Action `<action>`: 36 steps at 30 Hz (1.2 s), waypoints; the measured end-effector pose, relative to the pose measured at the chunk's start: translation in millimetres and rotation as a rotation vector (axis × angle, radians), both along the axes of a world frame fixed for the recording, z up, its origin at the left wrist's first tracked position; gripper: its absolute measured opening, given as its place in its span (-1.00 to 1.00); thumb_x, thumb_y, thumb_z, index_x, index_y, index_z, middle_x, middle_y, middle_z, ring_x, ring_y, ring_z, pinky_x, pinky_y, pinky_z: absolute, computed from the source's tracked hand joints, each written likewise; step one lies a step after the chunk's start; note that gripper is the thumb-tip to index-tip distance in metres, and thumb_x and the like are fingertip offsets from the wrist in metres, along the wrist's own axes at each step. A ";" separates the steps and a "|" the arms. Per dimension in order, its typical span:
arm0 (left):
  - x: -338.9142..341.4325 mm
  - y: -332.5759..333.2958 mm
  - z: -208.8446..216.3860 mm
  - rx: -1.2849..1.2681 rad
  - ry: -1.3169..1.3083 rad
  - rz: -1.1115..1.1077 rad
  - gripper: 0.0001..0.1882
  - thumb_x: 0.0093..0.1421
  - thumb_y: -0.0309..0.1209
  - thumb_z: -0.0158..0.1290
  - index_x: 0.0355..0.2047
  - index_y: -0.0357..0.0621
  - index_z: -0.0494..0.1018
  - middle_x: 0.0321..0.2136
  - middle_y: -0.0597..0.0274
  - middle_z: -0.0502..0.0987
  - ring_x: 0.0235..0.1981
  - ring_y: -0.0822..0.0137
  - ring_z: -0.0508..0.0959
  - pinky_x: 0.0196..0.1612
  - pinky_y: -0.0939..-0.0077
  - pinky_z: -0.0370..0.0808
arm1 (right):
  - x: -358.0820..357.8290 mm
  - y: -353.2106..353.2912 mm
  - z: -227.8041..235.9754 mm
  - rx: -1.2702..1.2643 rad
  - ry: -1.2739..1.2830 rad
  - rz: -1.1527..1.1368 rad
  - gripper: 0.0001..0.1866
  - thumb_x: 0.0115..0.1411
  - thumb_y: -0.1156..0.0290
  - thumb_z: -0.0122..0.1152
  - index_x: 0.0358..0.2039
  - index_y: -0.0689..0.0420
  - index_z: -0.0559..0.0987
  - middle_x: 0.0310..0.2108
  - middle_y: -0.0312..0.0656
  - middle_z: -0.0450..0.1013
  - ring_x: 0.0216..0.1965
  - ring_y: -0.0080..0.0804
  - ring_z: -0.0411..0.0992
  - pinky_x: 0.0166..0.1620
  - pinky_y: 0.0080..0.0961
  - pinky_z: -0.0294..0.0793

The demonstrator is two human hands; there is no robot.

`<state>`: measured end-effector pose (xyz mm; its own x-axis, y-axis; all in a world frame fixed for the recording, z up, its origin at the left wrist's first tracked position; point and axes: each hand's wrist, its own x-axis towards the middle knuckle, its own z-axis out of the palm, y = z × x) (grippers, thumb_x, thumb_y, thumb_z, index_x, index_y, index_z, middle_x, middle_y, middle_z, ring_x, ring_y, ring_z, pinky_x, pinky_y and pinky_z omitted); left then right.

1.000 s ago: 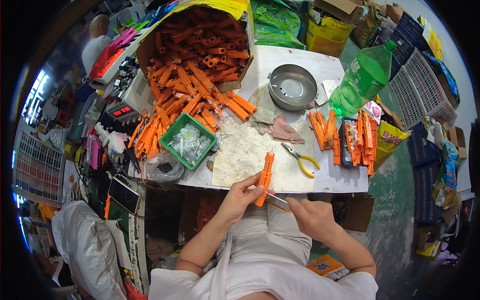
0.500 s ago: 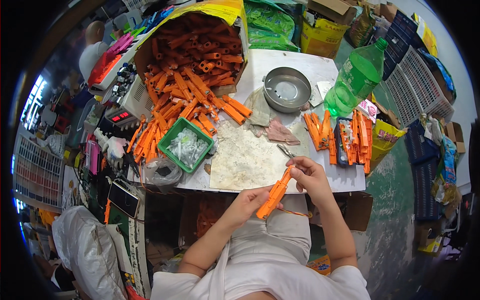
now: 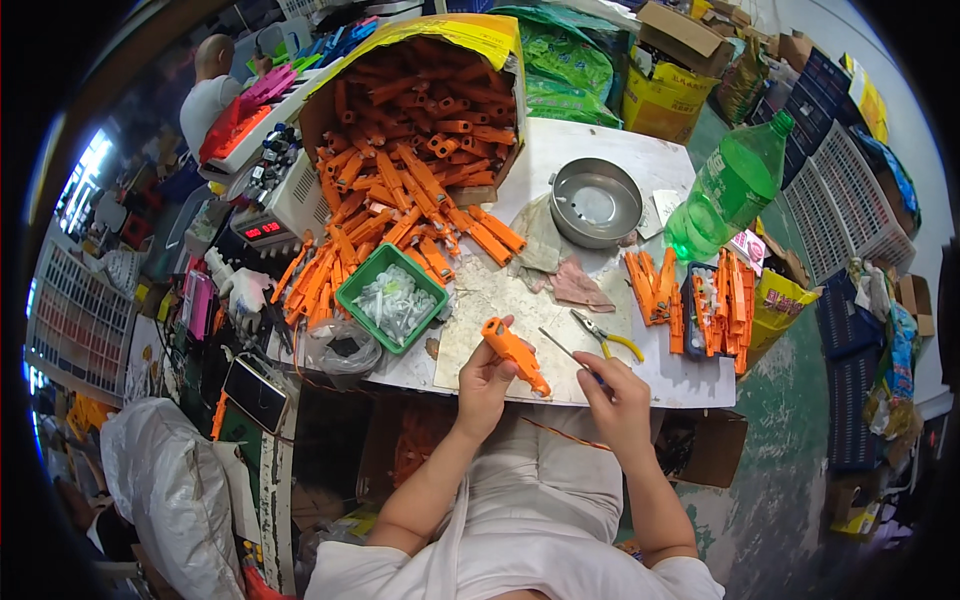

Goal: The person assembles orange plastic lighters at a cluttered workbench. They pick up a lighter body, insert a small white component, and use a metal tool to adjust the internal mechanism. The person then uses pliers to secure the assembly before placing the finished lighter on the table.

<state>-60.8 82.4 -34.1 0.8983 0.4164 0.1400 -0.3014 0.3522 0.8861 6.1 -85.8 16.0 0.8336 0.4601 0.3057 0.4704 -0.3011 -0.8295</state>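
My left hand [image 3: 485,390] grips an orange plastic tool-shaped housing [image 3: 514,354], tilted, over the near edge of the white table. Between the fingertips of my right hand [image 3: 616,400] is a screwdriver [image 3: 562,345] with a thin metal shaft, its tip up and to the left, apart from the housing. Most of its handle is hidden in my fingers. Pliers [image 3: 608,337] with yellow handles lie on the table just beyond my right hand. A thin red and yellow wire [image 3: 566,434] hangs above my lap.
A big box [image 3: 420,32] spills orange housings [image 3: 400,190] at back left. Nearby stand a green tray [image 3: 392,345] of clear plastic pieces, a metal bowl [image 3: 597,203] and a green bottle [image 3: 731,188]. More housings [image 3: 722,300] fill a dark bin at right. Cloths [image 3: 580,287] lie mid-table.
My left hand has raised and turned the housing. My right hand has let go of it and now holds a screwdriver. The pliers show fully on the table. The view has shifted slightly.
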 end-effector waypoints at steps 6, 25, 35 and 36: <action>-8.0 6.4 -0.6 0.288 -0.018 -0.087 -0.39 0.27 -0.17 -0.04 0.22 -0.27 0.14 -0.23 0.19 0.46 -0.22 0.42 0.46 -0.11 0.55 0.40 | -1.5 -6.9 27.7 -0.072 -0.354 0.059 -0.74 0.03 0.53 0.28 -0.22 0.05 0.63 -0.59 -0.26 0.39 -0.62 -0.43 0.34 -0.55 -0.51 0.31; -7.7 25.0 25.1 0.717 -0.032 -0.059 -0.54 0.33 -0.24 -0.14 0.13 -0.28 0.27 -0.30 0.20 0.41 -0.28 0.39 0.42 -0.12 0.56 0.34 | -7.7 -16.1 38.5 -0.054 -0.281 0.075 -0.76 0.05 0.52 0.28 -0.22 0.07 0.62 -0.65 -0.26 0.36 -0.67 -0.46 0.32 -0.59 -0.54 0.29; -7.3 25.7 25.2 0.763 -0.045 -0.045 -0.58 0.34 -0.29 -0.16 0.12 -0.27 0.28 -0.30 0.18 0.42 -0.28 0.37 0.42 -0.13 0.56 0.34 | -9.5 -17.2 39.6 -0.086 -0.213 0.078 -0.78 0.08 0.55 0.23 -0.22 0.13 0.62 -0.65 -0.23 0.34 -0.66 -0.48 0.29 -0.58 -0.56 0.24; -7.3 26.1 24.1 0.766 -0.044 -0.048 -0.58 0.34 -0.29 -0.16 0.12 -0.27 0.28 -0.28 0.16 0.43 -0.27 0.35 0.43 -0.13 0.56 0.34 | -8.7 -17.3 39.4 -0.087 -0.223 0.080 -0.78 0.08 0.54 0.24 -0.21 0.10 0.62 -0.65 -0.24 0.34 -0.67 -0.48 0.29 -0.59 -0.56 0.25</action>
<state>-68.1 108.5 -10.0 0.8997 0.1497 0.4100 -0.3420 -0.3416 0.8754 -2.6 -103.1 55.4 0.7101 0.5543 0.4343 0.6638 -0.3212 -0.6754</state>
